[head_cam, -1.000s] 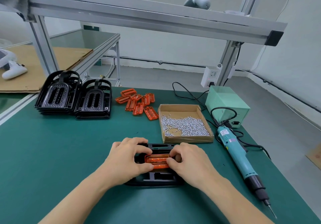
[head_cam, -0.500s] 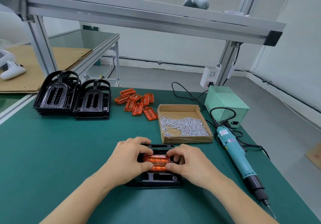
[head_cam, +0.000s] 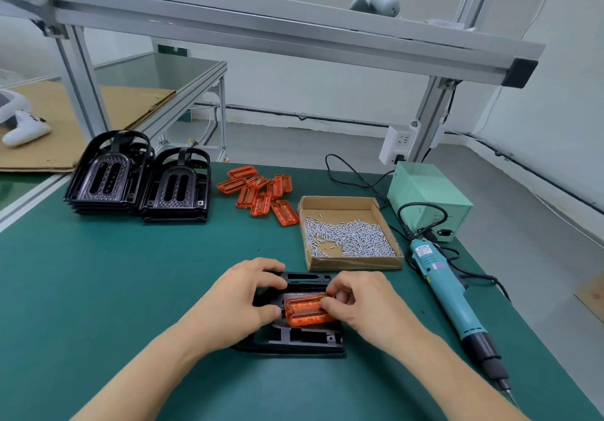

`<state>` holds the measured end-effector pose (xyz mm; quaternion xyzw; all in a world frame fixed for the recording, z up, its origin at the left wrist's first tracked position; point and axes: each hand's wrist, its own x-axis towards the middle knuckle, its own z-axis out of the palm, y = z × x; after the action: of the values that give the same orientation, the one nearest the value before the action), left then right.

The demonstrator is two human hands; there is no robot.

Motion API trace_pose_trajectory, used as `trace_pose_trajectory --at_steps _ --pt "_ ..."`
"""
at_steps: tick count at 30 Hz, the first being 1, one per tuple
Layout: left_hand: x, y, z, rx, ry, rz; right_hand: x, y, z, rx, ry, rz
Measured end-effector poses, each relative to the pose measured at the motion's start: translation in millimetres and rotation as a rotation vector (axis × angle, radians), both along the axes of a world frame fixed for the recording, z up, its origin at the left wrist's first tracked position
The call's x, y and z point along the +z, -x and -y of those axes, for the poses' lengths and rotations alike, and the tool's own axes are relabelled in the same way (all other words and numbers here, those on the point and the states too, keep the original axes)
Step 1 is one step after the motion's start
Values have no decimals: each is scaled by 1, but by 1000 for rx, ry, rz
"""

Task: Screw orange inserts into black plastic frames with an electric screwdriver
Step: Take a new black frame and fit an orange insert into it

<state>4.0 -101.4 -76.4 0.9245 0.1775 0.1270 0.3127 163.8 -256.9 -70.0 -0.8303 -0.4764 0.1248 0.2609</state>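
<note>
I see my left hand (head_cam: pixel 236 303) gripping a flat black plastic frame (head_cam: pixel 295 339) on the green table mat (head_cam: pixel 98 290), while my right hand (head_cam: pixel 362 306) pinches a translucent orange ribbed insert (head_cam: pixel 304 313) over its middle (teal electric screwdriver (head_cam: pixel 454 303) lying untouched at right).

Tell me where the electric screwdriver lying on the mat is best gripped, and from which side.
Probably round the teal barrel of the electric screwdriver, coming from above and from the left. It lies flat on the green mat, bit toward the person, cord at the far end. The barrel is bare and clear of the cardboard screw box; the black nose is narrower.
</note>
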Motion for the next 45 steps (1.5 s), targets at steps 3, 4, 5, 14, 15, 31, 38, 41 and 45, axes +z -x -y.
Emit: trace_pose_trajectory --at_steps 3,4,5,14,15,31,38,41,45 --pt "0 -1 0 -2 4 -6 -4 6 -2 -63 0 4" --pt "0 -1 0 -3 9 -12 -4 8 -3 -76 0 8" --pt "0 -1 0 -4 12 -18 -3 10 -5 -83 4 10" --pt "1 -2 2 -13 -46 -69 7 11 -15 -146 94 69" --pt "2 -2 3 -13 -60 -70 7 10 -16 -141 103 80" --pt "-7 -12 6 66 -191 -97 1 -6 12 -170 -215 8" --pt "-9 -11 10 123 -219 -96 17 -60 49 -529 272 414" --pt "-10 -10 11 137 -219 -101 19 -71 66 -598 436 347" --pt "-7 -10 12 138 -184 -73 19 -75 80 -630 516 227"
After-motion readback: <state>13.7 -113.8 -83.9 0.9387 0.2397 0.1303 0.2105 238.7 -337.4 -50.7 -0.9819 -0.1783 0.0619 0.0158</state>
